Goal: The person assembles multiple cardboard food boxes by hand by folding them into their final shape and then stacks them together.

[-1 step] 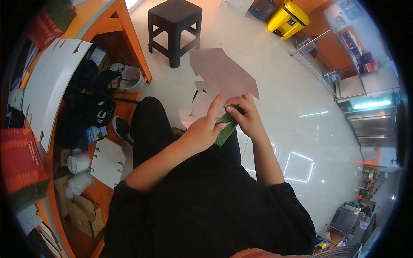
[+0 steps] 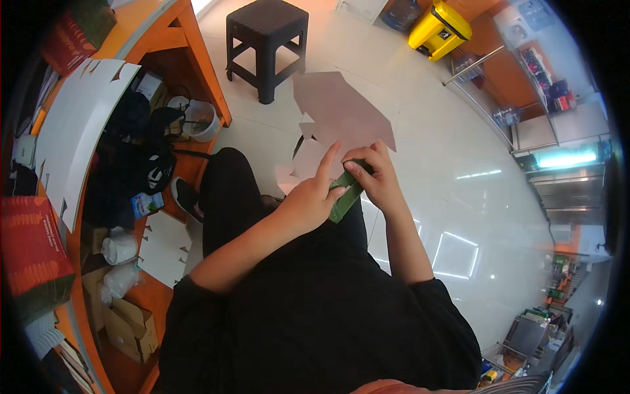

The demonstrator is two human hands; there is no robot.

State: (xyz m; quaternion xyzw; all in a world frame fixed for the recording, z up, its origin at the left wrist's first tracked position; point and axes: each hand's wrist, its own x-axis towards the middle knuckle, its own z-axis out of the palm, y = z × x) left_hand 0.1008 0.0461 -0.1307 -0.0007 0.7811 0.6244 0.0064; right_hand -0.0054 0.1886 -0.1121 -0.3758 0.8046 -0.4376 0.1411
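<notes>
A flat green folded piece (image 2: 349,199), like card or a strip, is held above my lap, slanting from lower left to upper right. My left hand (image 2: 310,198) pinches its left edge between thumb and curled fingers, with the index finger stretched forward. At its upper end my right hand (image 2: 379,178) is closed, thumb pressed on top and fingers bent over the edge. Beyond both hands a large pinkish-brown sheet (image 2: 348,111) with angular cut edges lies over the floor. Smaller pale cut pieces (image 2: 305,161) show beside it, partly covered by my left hand.
A dark plastic stool (image 2: 266,26) stands ahead. On the left, an orange desk (image 2: 197,59) holds a white notched sheet (image 2: 82,131) and a red box (image 2: 33,243); its shelves carry a clear bucket (image 2: 202,121) and a cardboard box (image 2: 128,335). A yellow bin (image 2: 440,29) stands far right.
The pinkish-brown sheet and the pale pieces have shifted very slightly. Both hands and the green piece keep their place.
</notes>
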